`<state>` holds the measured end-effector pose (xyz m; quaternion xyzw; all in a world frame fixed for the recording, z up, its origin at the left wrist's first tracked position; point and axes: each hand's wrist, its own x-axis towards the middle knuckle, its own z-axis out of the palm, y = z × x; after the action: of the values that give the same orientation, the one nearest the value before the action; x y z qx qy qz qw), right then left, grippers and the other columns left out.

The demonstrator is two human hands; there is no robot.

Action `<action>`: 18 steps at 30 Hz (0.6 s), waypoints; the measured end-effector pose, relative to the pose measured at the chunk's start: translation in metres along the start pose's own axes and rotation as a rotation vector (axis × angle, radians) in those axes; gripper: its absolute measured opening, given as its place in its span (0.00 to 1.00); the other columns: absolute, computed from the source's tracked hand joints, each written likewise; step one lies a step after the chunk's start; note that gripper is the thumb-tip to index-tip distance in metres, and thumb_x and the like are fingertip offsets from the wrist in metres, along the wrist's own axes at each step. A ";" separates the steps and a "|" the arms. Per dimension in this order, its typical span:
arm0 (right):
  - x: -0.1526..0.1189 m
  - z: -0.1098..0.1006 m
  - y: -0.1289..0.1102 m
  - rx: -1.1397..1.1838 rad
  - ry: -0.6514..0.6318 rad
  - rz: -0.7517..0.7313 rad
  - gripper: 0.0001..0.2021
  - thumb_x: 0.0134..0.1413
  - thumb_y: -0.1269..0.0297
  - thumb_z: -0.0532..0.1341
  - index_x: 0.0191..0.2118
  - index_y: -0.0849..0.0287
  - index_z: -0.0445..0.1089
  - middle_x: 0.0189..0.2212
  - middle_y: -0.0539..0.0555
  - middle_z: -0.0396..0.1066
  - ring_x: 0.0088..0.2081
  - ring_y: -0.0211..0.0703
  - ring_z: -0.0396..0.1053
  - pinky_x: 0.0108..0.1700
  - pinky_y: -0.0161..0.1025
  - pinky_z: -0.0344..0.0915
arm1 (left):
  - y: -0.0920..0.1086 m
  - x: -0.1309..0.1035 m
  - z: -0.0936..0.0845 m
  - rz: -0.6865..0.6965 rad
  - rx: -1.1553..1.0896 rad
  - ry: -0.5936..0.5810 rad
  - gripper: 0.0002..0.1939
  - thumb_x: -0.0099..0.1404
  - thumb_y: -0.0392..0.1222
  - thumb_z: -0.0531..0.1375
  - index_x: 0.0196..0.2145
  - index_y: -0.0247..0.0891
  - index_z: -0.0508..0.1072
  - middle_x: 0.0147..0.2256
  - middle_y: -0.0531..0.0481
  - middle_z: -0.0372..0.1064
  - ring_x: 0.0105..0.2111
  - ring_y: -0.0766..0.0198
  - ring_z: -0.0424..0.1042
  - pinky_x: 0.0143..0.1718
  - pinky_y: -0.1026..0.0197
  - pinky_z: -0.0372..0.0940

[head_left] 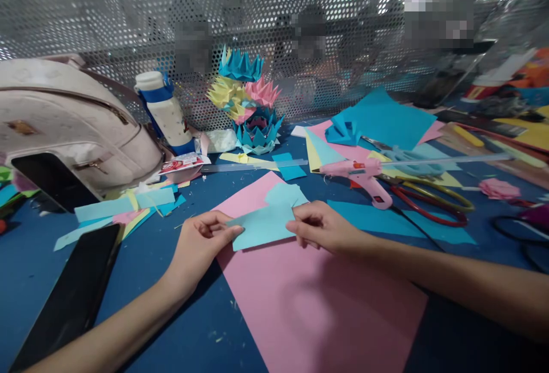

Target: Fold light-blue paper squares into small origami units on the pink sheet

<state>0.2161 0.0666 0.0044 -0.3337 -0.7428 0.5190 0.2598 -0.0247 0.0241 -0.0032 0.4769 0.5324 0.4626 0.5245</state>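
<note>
Between my two hands is a light blue piece of paper (263, 225), held just above a large pink sheet (300, 298). My left hand (205, 241) pinches its left end between thumb and fingers. At its right end, my right hand (319, 227) is closed on the edge, with the thumb in front and fingers curled behind. Another light blue scrap (286, 194) shows behind the held piece, on the pink sheet; whether the two are joined I cannot tell.
Right of my hands lie a pink glue gun (358, 175), red-handled scissors (422, 207) and a blue strip (398, 223). Folded paper flowers (257, 127) stand at the back by a perforated metal screen (141, 12). Left are a phone (75, 287), paper strips (124, 204), a bottle (165, 112) and backpack (64, 115).
</note>
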 end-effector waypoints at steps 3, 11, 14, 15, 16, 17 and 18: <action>0.000 0.001 0.004 0.008 -0.066 0.013 0.26 0.56 0.47 0.58 0.16 0.60 0.60 0.11 0.47 0.60 0.15 0.31 0.60 0.19 0.29 0.53 | 0.001 -0.002 0.002 0.015 0.051 -0.068 0.07 0.52 0.38 0.68 0.22 0.34 0.75 0.20 0.54 0.70 0.20 0.73 0.64 0.22 0.71 0.58; -0.003 0.003 0.014 0.011 -0.097 0.021 0.32 0.60 0.40 0.51 0.15 0.60 0.58 0.09 0.47 0.56 0.13 0.32 0.60 0.18 0.30 0.53 | -0.002 0.000 0.002 0.052 0.082 -0.145 0.05 0.52 0.37 0.68 0.27 0.34 0.78 0.21 0.53 0.71 0.21 0.71 0.65 0.23 0.70 0.60; -0.003 0.000 0.009 0.103 -0.015 0.001 0.29 0.63 0.42 0.47 0.28 0.63 0.69 0.17 0.49 0.64 0.17 0.33 0.60 0.20 0.31 0.56 | -0.002 -0.001 0.001 0.054 0.083 -0.153 0.07 0.54 0.38 0.67 0.32 0.35 0.78 0.22 0.53 0.71 0.23 0.69 0.68 0.25 0.68 0.62; -0.002 0.000 0.007 0.110 0.023 -0.021 0.26 0.65 0.45 0.47 0.35 0.62 0.71 0.22 0.51 0.67 0.21 0.34 0.63 0.23 0.31 0.59 | -0.001 -0.001 0.001 0.048 0.087 -0.162 0.09 0.55 0.39 0.66 0.35 0.35 0.78 0.22 0.52 0.72 0.24 0.68 0.68 0.26 0.67 0.63; -0.001 -0.001 0.005 0.099 0.049 -0.048 0.21 0.65 0.48 0.49 0.41 0.61 0.70 0.29 0.52 0.70 0.26 0.35 0.65 0.27 0.32 0.62 | -0.001 -0.001 0.001 0.043 0.095 -0.175 0.11 0.57 0.39 0.65 0.38 0.35 0.78 0.22 0.52 0.72 0.24 0.67 0.69 0.27 0.66 0.63; 0.000 -0.001 0.003 0.078 0.057 -0.073 0.17 0.66 0.52 0.51 0.45 0.59 0.70 0.34 0.54 0.70 0.31 0.37 0.67 0.32 0.33 0.64 | 0.000 -0.002 0.002 0.039 0.104 -0.190 0.13 0.58 0.40 0.64 0.41 0.35 0.77 0.22 0.53 0.72 0.24 0.66 0.70 0.27 0.66 0.64; 0.001 -0.001 0.002 0.056 0.046 -0.102 0.14 0.65 0.55 0.53 0.46 0.57 0.69 0.38 0.54 0.70 0.36 0.39 0.68 0.37 0.35 0.65 | 0.001 -0.003 0.002 0.039 0.113 -0.201 0.15 0.59 0.41 0.63 0.44 0.35 0.76 0.21 0.53 0.72 0.24 0.65 0.70 0.27 0.65 0.64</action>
<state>0.2164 0.0682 0.0028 -0.2998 -0.7380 0.5178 0.3120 -0.0228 0.0217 -0.0018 0.5599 0.4930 0.3917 0.5384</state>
